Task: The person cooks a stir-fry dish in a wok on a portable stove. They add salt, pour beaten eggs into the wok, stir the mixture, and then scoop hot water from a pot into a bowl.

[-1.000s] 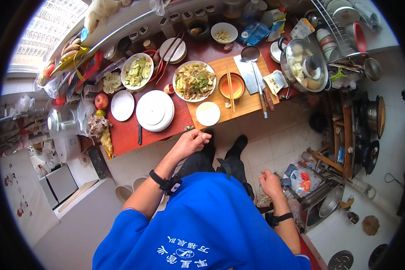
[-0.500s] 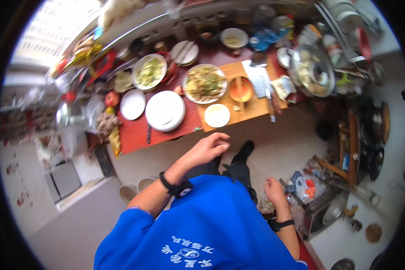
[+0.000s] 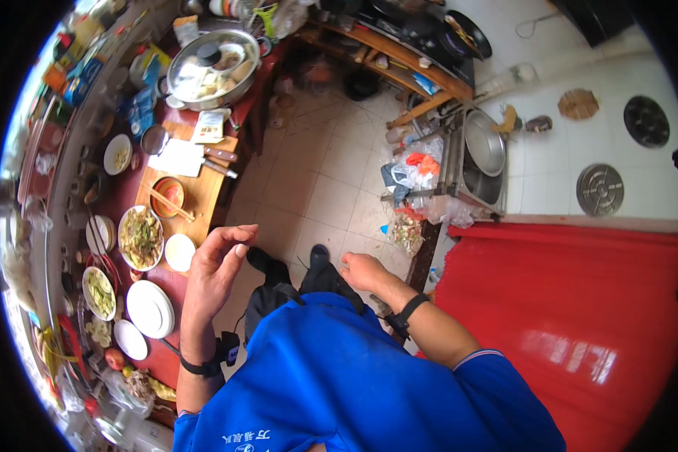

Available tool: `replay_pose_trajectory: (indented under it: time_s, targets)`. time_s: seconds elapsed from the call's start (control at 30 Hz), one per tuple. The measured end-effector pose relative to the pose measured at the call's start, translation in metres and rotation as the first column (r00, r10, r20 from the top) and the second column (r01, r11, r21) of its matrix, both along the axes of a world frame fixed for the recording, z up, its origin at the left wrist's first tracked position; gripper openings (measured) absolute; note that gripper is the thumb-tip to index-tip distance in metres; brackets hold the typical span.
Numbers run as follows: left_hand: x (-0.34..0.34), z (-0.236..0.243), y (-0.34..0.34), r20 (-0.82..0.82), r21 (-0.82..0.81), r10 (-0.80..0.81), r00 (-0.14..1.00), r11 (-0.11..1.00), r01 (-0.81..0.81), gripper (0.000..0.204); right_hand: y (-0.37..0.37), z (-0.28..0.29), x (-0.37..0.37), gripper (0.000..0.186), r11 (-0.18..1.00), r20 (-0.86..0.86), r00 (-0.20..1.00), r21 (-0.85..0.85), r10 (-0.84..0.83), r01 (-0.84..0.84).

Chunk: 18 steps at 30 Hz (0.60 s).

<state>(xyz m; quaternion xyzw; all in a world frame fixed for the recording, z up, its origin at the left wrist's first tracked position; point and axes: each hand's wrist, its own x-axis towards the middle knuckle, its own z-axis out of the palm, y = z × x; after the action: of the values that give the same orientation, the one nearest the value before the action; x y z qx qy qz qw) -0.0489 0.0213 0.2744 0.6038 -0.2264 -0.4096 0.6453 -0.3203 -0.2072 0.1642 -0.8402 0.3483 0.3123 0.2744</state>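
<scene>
My left hand (image 3: pixel 217 273) is raised beside the red table (image 3: pixel 128 197), its fingers bent and thumb apart, holding nothing. Nearest to it is a small white plate (image 3: pixel 180 252) on a wooden cutting board (image 3: pixel 196 197). On that board also sit an orange bowl (image 3: pixel 167 188) with chopsticks across it, a cleaver (image 3: pixel 179 158) and a plate of cooked food (image 3: pixel 141 239). Over the floor in front of my body, my right hand (image 3: pixel 364 272) is loosely curled, touching nothing; no object shows in it.
A glass-lidded pot (image 3: pixel 213 71) stands at the table's far end. Stacked white plates (image 3: pixel 151 309) are at its near left. A basin (image 3: pixel 484 143) and plastic bags (image 3: pixel 422 169) are on the right, beyond a red-covered surface (image 3: pixel 565 316). Tiled floor (image 3: pixel 309 181) lies ahead.
My view and body have turned right. The table has swung from ahead to my left, and the basin and red covering now show at right. Both hands stay empty.
</scene>
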Motion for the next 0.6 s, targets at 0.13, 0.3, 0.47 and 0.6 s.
replay_pose_trajectory:
  time_s: [0.13,0.3,0.47,0.6]
  targets:
    - [-0.026,0.031,-0.051,-0.02,-0.046,-0.025,0.999,0.999,0.025,0.022,-0.013,-0.008,-0.066,0.035,0.999,0.073,0.996,0.02,-0.047,0.045]
    - [-0.062,0.124,-0.109,0.287,-0.264,0.085,0.954,0.964,-0.007,0.027,-0.041,-0.015,-0.152,0.038,0.991,0.027,0.992,0.056,-0.121,0.119]
    - [-0.119,0.241,-0.15,0.62,-0.628,0.554,0.556,0.775,-0.071,0.054,-0.082,-0.017,-0.24,0.042,0.969,0.009,0.969,0.033,-0.246,0.246]
    - [-0.169,0.292,-0.177,0.712,-0.69,0.621,0.329,0.706,0.161,0.052,-0.111,-0.014,-0.293,0.046,0.96,-0.05,0.958,0.01,-0.281,0.281]
